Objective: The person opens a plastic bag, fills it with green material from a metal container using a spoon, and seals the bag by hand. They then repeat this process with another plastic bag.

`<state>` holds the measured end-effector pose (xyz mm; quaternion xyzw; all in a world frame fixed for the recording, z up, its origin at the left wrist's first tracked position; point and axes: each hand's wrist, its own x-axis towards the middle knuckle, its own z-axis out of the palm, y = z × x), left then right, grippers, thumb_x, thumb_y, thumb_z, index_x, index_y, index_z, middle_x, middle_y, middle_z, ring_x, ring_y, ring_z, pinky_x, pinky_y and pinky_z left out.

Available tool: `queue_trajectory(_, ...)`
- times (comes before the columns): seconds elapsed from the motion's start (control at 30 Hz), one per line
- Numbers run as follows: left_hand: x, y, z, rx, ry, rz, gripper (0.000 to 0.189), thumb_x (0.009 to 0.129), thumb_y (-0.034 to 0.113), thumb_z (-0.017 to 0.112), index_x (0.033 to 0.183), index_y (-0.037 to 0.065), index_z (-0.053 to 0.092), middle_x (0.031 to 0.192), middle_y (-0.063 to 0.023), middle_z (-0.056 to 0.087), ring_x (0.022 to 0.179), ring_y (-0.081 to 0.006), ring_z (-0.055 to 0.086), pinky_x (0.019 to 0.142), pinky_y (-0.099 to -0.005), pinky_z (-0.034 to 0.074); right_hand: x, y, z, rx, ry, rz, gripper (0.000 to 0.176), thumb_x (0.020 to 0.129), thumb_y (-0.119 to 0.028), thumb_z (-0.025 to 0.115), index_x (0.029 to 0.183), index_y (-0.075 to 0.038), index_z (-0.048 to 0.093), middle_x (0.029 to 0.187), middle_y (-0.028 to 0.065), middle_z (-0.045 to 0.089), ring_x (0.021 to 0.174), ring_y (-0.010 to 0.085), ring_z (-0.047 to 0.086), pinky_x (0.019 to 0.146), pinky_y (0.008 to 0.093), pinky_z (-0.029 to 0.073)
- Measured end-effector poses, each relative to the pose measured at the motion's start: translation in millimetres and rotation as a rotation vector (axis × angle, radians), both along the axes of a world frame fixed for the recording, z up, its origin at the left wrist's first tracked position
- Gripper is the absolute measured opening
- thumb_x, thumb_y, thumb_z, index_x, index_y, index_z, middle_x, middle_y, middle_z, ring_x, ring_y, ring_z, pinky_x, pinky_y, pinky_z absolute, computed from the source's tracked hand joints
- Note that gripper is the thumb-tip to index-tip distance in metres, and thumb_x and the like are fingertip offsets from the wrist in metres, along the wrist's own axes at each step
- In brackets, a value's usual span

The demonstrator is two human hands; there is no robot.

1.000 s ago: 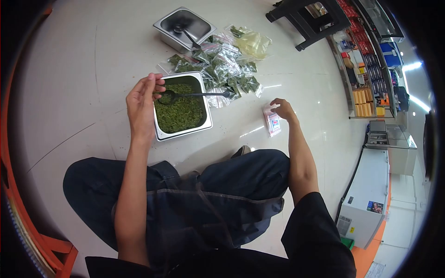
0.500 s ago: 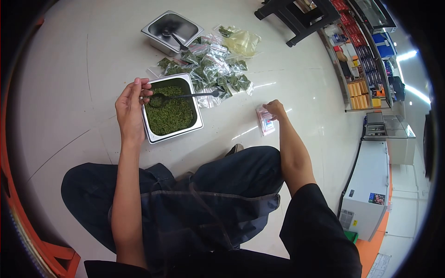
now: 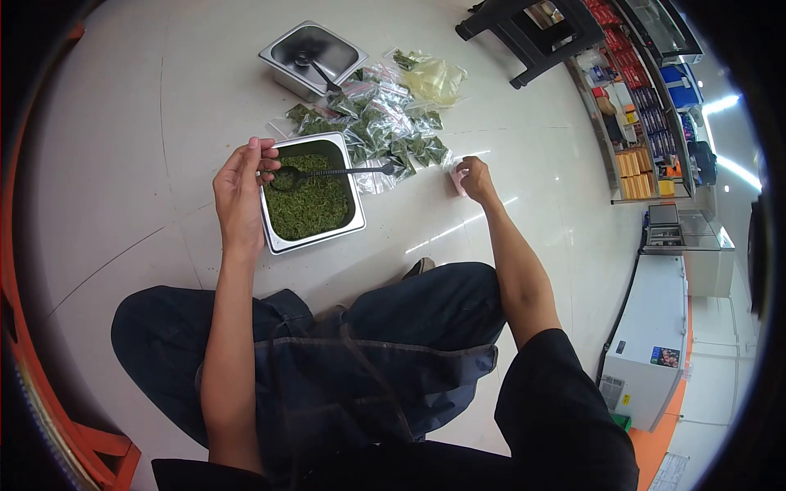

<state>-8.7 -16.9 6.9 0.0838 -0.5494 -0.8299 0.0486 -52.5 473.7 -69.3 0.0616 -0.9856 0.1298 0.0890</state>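
Note:
My left hand (image 3: 243, 186) hovers at the left rim of a steel pan (image 3: 357, 196), its fingers loosely bent and apart, with nothing seen in them. Chopped green herbs (image 3: 309, 209) fill much of that pan. Across it lies a black spoon (image 3: 344, 171), its round bowl over the herbs and its handle end past the right rim. To the right, my right hand (image 3: 476, 177) is closed on a small pink-and-clear packet (image 3: 458, 182), mostly hidden by the fingers. Between the hands and farther off, several clear plastic bags of greens (image 3: 372, 123) lie heaped on the floor.
A second steel pan (image 3: 278, 72) holding a dark utensil (image 3: 319, 72) stands behind the heap. A yellowish plastic bag (image 3: 438, 79) lies beside it. Farther off are a black stool (image 3: 532, 45), stocked shelves (image 3: 630, 114) and a white chest freezer (image 3: 647, 327).
My right hand has moved slightly away from me and left, and the packet has shifted and turned with it, its label no longer showing. My left hand keeps its place beside the pan.

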Motion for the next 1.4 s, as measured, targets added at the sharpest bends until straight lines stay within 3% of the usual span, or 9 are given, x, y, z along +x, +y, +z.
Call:
queue_trajectory(0.13,0.5,-1.5,0.6,0.002,-0.017,-0.032,0.034,0.103,0.033,0.058,0.109,0.002,0.069,0.095,-0.0027,0.065,0.087,-0.0087,0.059,0.082,-0.0263,0.044,-4.9,-5.3,10.5,-0.004,-0.133,-0.048,0.023,0.072,0.001,0.058,0.088,0.001,0.075,0.09,0.0238,0.069,0.087,0.0424,0.067,0.081,0.044,0.055)
queue_trajectory(0.23,0.5,-1.3,-0.1,0.004,-0.021,-0.029,0.034,0.103,0.033,0.058,0.109,0.002,0.069,0.095,-0.0026,0.066,0.087,-0.0087,0.059,0.081,-0.0262,0.044,-2.5,-3.7,-1.2,0.001,0.072,-0.006,0.024,0.074,0.001,0.061,0.093,0.003,0.074,0.09,0.0245,0.069,0.086,0.0424,0.067,0.081,0.0439,0.056)
queue_trajectory(0.3,0.4,-1.3,-0.6,0.006,-0.022,-0.028,0.034,0.104,0.033,0.058,0.109,0.002,0.069,0.095,-0.0026,0.066,0.087,-0.0088,0.059,0.081,-0.0262,0.044,-4.1,-8.2,1.3,0.092,-0.067,-0.159,0.027,0.074,0.002,0.063,0.099,0.002,0.074,0.093,0.0252,0.07,0.088,0.0423,0.068,0.084,0.0445,0.056)
queue_trajectory(0.43,0.2,-1.6,-1.1,0.001,-0.021,-0.03,0.034,0.104,0.033,0.057,0.109,0.002,0.069,0.095,-0.0027,0.066,0.087,-0.0088,0.059,0.08,-0.0263,0.044,-3.6,-5.0,-0.2,0.162,-0.106,-0.136,0.027,0.076,-0.001,0.064,0.101,0.001,0.074,0.099,0.026,0.07,0.094,0.042,0.068,0.087,0.0453,0.055)
queue_trajectory(0.5,0.0,-1.8,-1.4,0.004,-0.019,-0.031,0.034,0.104,0.033,0.057,0.109,0.002,0.069,0.094,-0.0027,0.066,0.087,-0.0088,0.059,0.08,-0.0263,0.044,-3.2,-4.6,-0.5,0.266,-0.121,-0.179,0.025,0.081,-0.011,0.066,0.102,0.002,0.074,0.104,0.028,0.07,0.1,0.0415,0.068,0.088,0.0455,0.055)
queue_trajectory(0.7,0.7,-1.5,0.7,0.006,-0.025,-0.032,0.033,0.104,0.032,0.057,0.109,0.002,0.069,0.094,-0.0026,0.066,0.087,-0.0087,0.059,0.08,-0.0263,0.044,-7.5,0.5,-9.3,0.177,-0.382,-0.358,0.03,0.086,-0.024,0.067,0.099,0.003,0.072,0.102,0.0315,0.069,0.1,0.0438,0.068,0.087,0.0464,0.056)
queue_trajectory(0.9,-0.1,-1.9,-0.5,0.006,-0.022,-0.034,0.033,0.104,0.032,0.057,0.109,0.002,0.069,0.094,-0.0026,0.066,0.087,-0.0087,0.059,0.081,-0.0262,0.044,-12.0,2.3,-15.7,0.212,-0.355,-0.524,0.031,0.083,-0.022,0.07,0.097,0.006,0.069,0.103,0.0325,0.068,0.099,0.0434,0.069,0.088,0.0471,0.056)
queue_trajectory(1.23,1.0,-1.3,0.5,0.009,-0.024,-0.036,0.034,0.103,0.033,0.058,0.109,0.002,0.069,0.094,-0.0024,0.065,0.088,-0.0083,0.059,0.08,-0.0254,0.044,-15.1,-17.3,-17.2,0.273,-0.328,-0.518,0.035,0.079,-0.017,0.071,0.104,0.006,0.066,0.119,0.03,0.058,0.103,0.0454,0.066,0.09,0.0453,0.057)
queue_trajectory(1.4,0.7,-0.7,2.8,0.01,-0.026,-0.037,0.034,0.103,0.034,0.059,0.108,0.002,0.069,0.094,-0.002,0.065,0.087,-0.0079,0.059,0.08,-0.0249,0.044,-27.3,-3.8,-32.8,0.381,-0.532,-0.4,0.037,0.078,-0.01,0.07,0.109,0.008,0.065,0.125,0.0318,0.054,0.104,0.0438,0.066,0.091,0.0429,0.057)
